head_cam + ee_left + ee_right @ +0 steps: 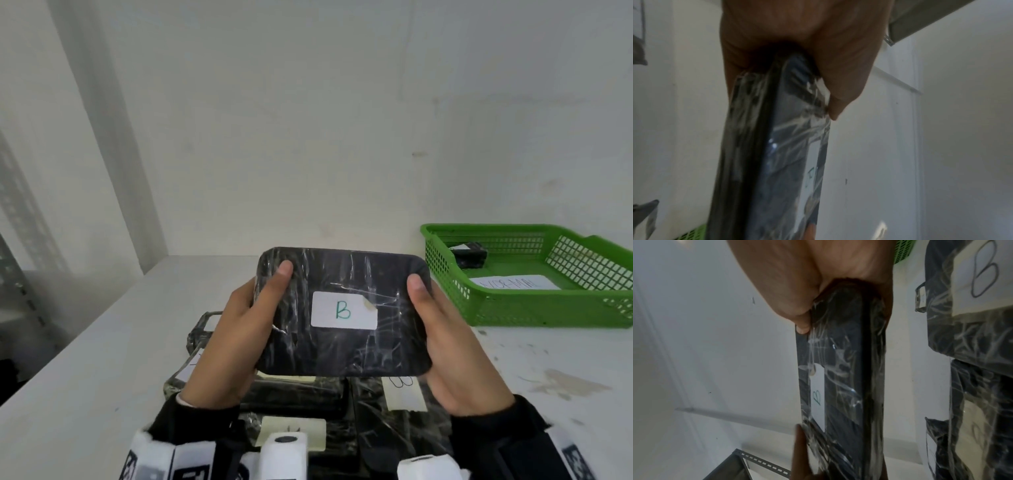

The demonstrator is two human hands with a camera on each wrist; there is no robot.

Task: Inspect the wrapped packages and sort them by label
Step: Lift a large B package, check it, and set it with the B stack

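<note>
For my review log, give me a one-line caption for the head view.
Both hands, left hand and right hand, hold up a wrapped package labelled B above more packages.

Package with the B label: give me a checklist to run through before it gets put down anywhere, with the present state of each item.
1. Label readable: ok. The white label shows a green B, though one corner is peeling.
2. Grip secure: ok. The left hand and right hand hold opposite ends of the held package, thumbs on top.
3. Wrap intact: cannot tell; it is creased, and the underside is hidden.
4. Matching bin: cannot tell. The paper in the green basket is too blurred to read.
5. Room in the basket: ok; only one small dark package sits at its far end.
</note>
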